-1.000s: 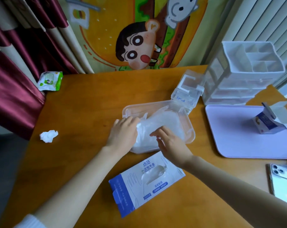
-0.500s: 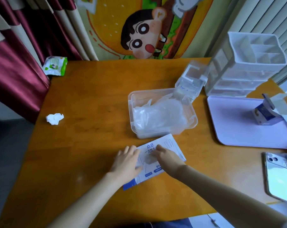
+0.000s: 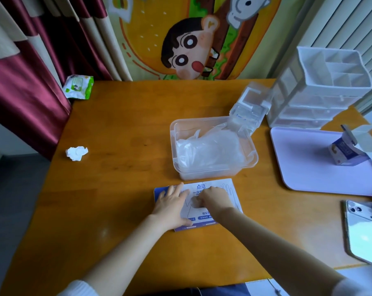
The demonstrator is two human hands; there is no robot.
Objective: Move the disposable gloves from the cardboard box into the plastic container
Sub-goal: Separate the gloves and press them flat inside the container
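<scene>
While the left hand (image 3: 172, 205) presses the cardboard box (image 3: 227, 186) flat-fingered, the right hand (image 3: 216, 199) curls its fingers, grasp unclear.

Wooden table (image 3: 121, 189) — container (image 3: 172, 133), box (image 3: 230, 186), tray (image 3: 304, 167)

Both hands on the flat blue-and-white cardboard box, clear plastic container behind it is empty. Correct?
Not empty. The head view shows the clear plastic container holding a heap of translucent disposable gloves. The rest stands: the left hand and the right hand are both on the flat blue-and-white cardboard box in front of it.
</scene>
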